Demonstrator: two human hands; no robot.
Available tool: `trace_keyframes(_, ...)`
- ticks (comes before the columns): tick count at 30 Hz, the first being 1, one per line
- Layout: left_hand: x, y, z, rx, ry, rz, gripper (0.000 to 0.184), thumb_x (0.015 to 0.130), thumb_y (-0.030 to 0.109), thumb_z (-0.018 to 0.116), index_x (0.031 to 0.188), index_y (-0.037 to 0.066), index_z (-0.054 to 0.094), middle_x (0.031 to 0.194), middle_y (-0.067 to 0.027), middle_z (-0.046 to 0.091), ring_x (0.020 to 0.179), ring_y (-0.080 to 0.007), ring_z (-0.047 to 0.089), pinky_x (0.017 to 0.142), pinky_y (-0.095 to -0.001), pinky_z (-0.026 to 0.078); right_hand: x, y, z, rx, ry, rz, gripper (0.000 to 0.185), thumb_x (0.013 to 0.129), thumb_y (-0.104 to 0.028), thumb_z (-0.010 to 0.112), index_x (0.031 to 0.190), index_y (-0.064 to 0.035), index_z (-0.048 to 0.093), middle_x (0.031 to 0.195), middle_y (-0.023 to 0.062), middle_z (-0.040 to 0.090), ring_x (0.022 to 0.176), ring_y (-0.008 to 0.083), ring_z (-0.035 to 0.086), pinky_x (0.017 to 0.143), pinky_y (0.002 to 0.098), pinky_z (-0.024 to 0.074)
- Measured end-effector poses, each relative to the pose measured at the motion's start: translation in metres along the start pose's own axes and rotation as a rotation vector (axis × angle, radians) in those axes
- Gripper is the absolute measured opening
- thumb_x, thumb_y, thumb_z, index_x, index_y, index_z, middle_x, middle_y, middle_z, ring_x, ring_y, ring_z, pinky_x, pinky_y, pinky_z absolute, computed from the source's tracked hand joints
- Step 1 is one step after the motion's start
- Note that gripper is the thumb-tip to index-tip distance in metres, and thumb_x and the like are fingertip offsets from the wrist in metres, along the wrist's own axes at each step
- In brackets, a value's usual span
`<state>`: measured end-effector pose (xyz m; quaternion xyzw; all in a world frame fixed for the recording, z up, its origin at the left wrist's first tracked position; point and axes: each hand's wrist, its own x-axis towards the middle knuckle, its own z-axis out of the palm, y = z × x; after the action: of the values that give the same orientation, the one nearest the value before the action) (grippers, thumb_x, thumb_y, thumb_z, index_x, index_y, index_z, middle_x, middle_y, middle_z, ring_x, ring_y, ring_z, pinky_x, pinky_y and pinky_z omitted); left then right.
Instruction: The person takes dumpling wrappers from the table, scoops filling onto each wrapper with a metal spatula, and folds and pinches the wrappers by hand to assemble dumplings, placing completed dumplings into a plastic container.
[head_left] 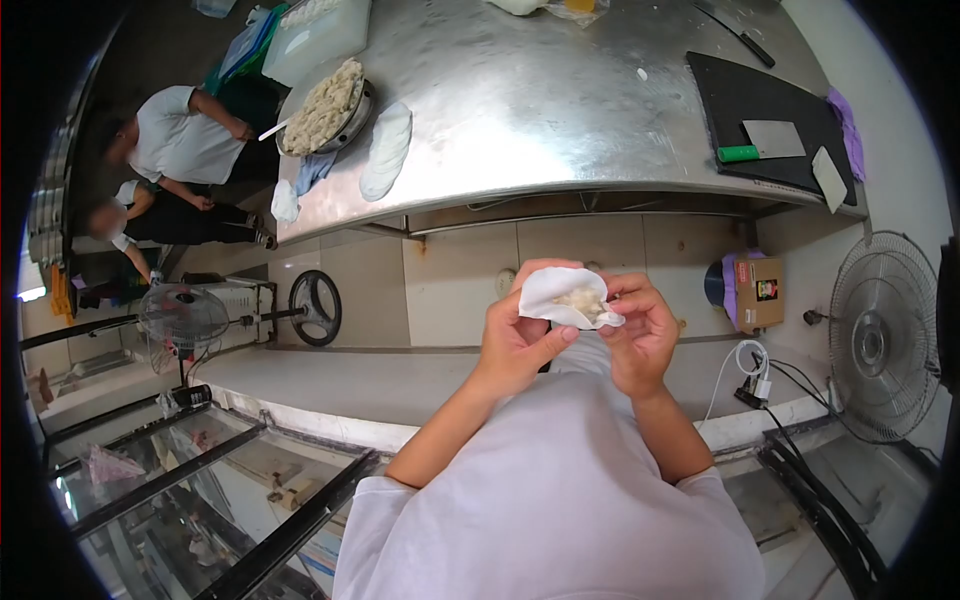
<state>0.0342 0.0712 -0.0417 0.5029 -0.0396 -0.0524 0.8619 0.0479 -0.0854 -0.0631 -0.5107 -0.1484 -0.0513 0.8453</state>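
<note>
A round white dough wrapper [543,290] with a pale filling [583,299] on it is held up in front of my chest. Cupped beneath its left side, my left hand [517,340] grips it with the thumb along the near edge. My right hand [640,325] pinches the wrapper's right edge, where the dough is gathered into small folds. Across the table, a large metal bowl [362,112] is heaped with the same kind of pale filling [325,105], a white handle sticking out. Beside the bowl lies an overlapping row of wrappers [386,152].
The steel table [540,110] stretches ahead of me. On its right, a black cutting board [720,90] bears a green-handled cleaver [775,139] and a white scraper-like piece [829,179]. Fans stand at right [872,340] and left [185,315]. Two people [190,135] are at the far left.
</note>
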Motion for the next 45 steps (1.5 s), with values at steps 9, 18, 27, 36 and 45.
trace_keyframes(9, -0.005, 0.011, -0.005, 0.114, -0.080, -0.006, 0.042, 0.083, -0.001, 0.073, 0.123, -0.004, 0.061, 0.123, -0.0082, 0.052, 0.113, -0.0183, 0.053, 0.094, -0.0310, 0.045, 0.002, -0.005, -0.008, -0.014, 0.012, 0.034, 0.024, 0.083, 0.000, 0.075, 0.100, 0.0011, 0.059, 0.104, 0.0139, 0.058, 0.094, 0.0185, 0.058, 0.085, 0.0305, 0.0494)
trace_keyframes(18, -0.005, 0.023, -0.001, 0.260, -0.073, -0.017, 0.039, 0.084, -0.002, 0.068, 0.122, -0.004, 0.061, 0.118, -0.0067, 0.052, 0.103, -0.0139, 0.055, 0.087, -0.0259, 0.046, 0.006, -0.012, -0.008, 0.023, -0.011, 0.132, 0.039, 0.079, -0.002, 0.079, 0.111, 0.0041, 0.057, 0.103, 0.0131, 0.059, 0.094, 0.0178, 0.058, 0.086, 0.0295, 0.0487)
trace_keyframes(27, -0.006, 0.024, -0.006, 0.313, -0.145, -0.077, 0.037, 0.085, -0.001, 0.064, 0.122, -0.001, 0.062, 0.117, -0.0062, 0.052, 0.102, -0.0130, 0.055, 0.083, -0.0258, 0.047, 0.010, -0.013, -0.010, -0.018, -0.093, 0.201, 0.024, 0.080, 0.000, 0.077, 0.099, 0.0051, 0.063, 0.103, 0.0115, 0.057, 0.093, 0.0165, 0.057, 0.084, 0.0278, 0.0481)
trace_keyframes(36, -0.011, 0.000, -0.003, 0.124, 0.064, 0.102, 0.037, 0.089, -0.002, 0.065, 0.125, -0.005, 0.055, 0.124, -0.0090, 0.052, 0.109, -0.0169, 0.056, 0.089, -0.0286, 0.048, 0.011, -0.009, -0.004, -0.192, -0.060, 0.097, 0.016, 0.083, -0.001, 0.074, 0.095, 0.0033, 0.064, 0.102, 0.0121, 0.058, 0.092, 0.0180, 0.058, 0.082, 0.0293, 0.0482)
trace_keyframes(45, -0.010, 0.004, -0.003, 0.126, 0.018, 0.043, 0.037, 0.091, -0.002, 0.062, 0.127, -0.007, 0.053, 0.124, -0.0114, 0.052, 0.112, -0.0188, 0.057, 0.091, -0.0317, 0.049, 0.009, -0.015, 0.002, -0.193, 0.001, 0.087, 0.018, 0.082, 0.003, 0.073, 0.097, 0.0037, 0.063, 0.100, 0.0135, 0.062, 0.091, 0.0175, 0.060, 0.080, 0.0281, 0.0489)
